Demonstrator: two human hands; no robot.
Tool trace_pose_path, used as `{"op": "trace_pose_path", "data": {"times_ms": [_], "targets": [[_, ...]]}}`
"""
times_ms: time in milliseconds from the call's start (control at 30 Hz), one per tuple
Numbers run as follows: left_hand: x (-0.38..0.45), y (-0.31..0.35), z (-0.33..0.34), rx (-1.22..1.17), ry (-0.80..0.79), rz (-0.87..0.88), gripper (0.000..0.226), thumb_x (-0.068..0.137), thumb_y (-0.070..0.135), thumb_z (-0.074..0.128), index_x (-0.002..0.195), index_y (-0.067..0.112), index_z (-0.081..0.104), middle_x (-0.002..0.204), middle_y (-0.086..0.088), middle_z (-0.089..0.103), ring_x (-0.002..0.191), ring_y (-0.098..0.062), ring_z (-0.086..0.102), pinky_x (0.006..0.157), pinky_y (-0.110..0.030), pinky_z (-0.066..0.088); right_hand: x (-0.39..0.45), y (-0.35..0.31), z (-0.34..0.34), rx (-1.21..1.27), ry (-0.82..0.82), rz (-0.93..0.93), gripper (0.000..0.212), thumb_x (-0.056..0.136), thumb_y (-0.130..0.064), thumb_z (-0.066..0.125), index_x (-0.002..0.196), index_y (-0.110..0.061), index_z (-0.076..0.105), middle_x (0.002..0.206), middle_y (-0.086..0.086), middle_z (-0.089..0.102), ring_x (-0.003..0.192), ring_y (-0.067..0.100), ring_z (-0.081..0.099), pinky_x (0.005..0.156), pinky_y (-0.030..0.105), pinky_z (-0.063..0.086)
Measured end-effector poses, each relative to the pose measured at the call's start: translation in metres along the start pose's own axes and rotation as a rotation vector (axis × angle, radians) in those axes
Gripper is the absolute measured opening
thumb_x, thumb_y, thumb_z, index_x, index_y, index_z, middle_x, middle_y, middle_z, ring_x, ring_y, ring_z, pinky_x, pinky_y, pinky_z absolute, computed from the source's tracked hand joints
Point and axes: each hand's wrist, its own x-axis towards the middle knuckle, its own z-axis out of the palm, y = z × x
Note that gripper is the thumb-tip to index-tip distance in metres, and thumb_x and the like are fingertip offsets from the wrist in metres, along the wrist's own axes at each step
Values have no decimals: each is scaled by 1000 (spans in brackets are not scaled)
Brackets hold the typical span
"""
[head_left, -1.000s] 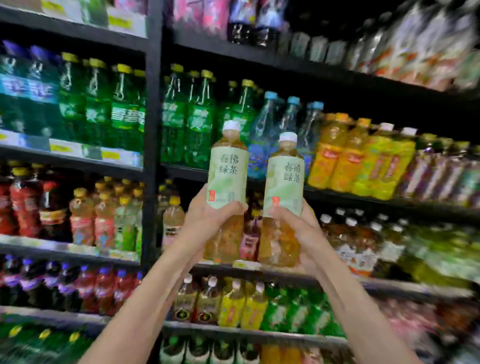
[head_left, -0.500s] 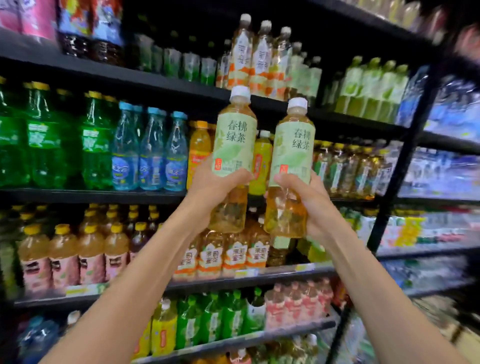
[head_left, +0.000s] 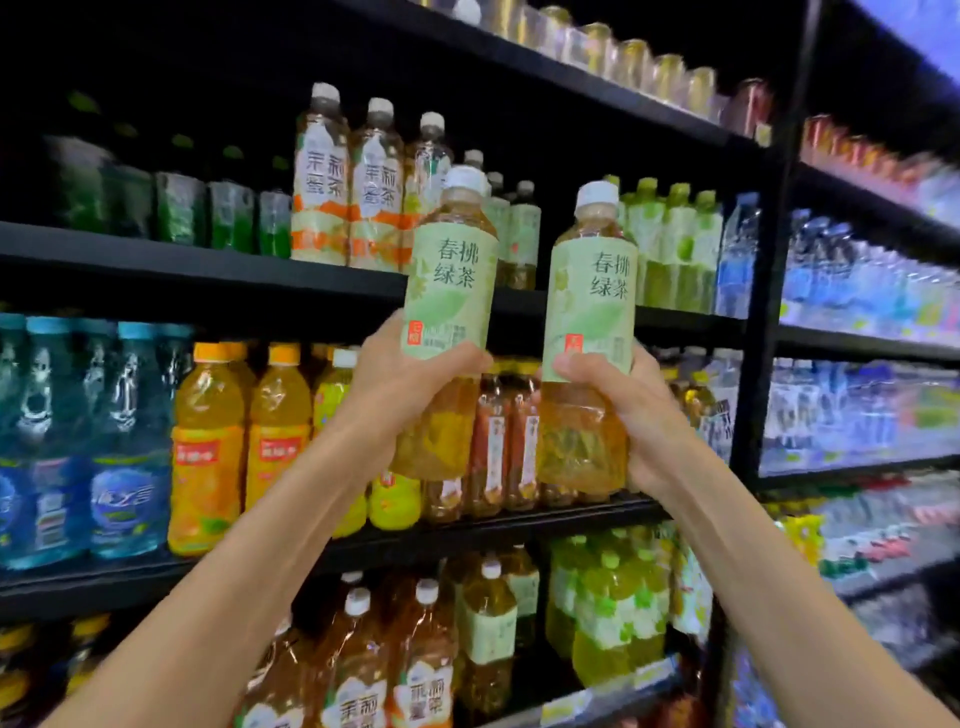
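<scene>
Raised before the drinks shelf (head_left: 208, 273), two green-tea bottles stand just beside each other. My left hand (head_left: 410, 382) is clamped round the left bottle (head_left: 449, 291), my right hand (head_left: 628, 415) round the right bottle (head_left: 589, 312). Both grips sit low, so either top-heavy bottle could tip, slip and fall.

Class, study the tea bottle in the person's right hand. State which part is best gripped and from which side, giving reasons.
Grip the tea bottle round its middle, at the label's lower edge, coming from its right side, as the right hand does. It stands upright, the round body fits curled fingers, and the second bottle in the left hand stands close on its left.
</scene>
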Motion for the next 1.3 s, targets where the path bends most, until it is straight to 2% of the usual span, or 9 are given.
{"op": "trace_pose_path", "data": {"times_ms": [100,233,367,467,633,933,1033,1233,1300], "targets": [[42,-2,17,8,22,37,35,72,20,77,97,33,57,95,7,68,88,-11,66,66,-24,55,41,4,-21,-20,-2,-39,67,53,-33,78,115,-17,56,107,18,66,89,33,62,82,54,51],[91,3,34,35,17,77,34,73,21,76,103,27,60,95,4,70,88,-16,68,71,-32,58,88,8,-45,14,-40,-45,55,67,-21,73,117,-11,55,95,16,67,75,26,67,65,39,57],[136,10,49,48,39,159,36,76,20,74,107,29,58,97,8,69,87,-8,66,65,-23,56,134,6,-63,38,-108,-82,49,69,-20,72,114,-10,55,88,12,67,71,24,68,62,34,58],[166,16,65,47,97,243,44,76,18,74,116,22,57,100,4,70,90,-12,68,69,-28,57,166,3,-74,40,-161,-103,44,73,-21,74,113,-15,56,93,9,69,77,23,68,66,34,57],[209,22,94,92,198,306,36,77,18,73,110,19,58,95,3,68,84,-11,66,60,-23,55,211,-5,-92,48,-284,-135,37,77,-19,71,112,-15,58,95,10,69,75,22,66,67,33,56],[280,-13,124,166,249,191,50,71,25,78,114,18,53,100,-3,68,91,-21,67,81,-43,57,265,0,-117,181,-372,34,38,81,-16,66,115,-6,55,85,14,65,63,22,65,62,33,57],[297,-23,129,220,193,133,32,77,22,74,104,20,56,95,-1,66,90,-19,64,84,-37,55,280,3,-126,201,-384,83,33,79,-19,67,108,-7,55,85,14,65,64,22,65,62,34,57],[314,-34,133,337,52,8,34,83,24,69,112,18,52,92,2,63,81,-9,60,62,-22,50,308,7,-132,238,-388,126,37,76,-23,70,107,-9,56,87,13,68,65,23,68,59,34,57],[320,-39,132,375,50,-16,38,83,28,69,114,15,53,93,1,64,81,-10,61,66,-21,52,314,7,-131,246,-388,113,35,76,-23,70,106,-9,57,87,14,67,66,23,68,58,33,56]]}}
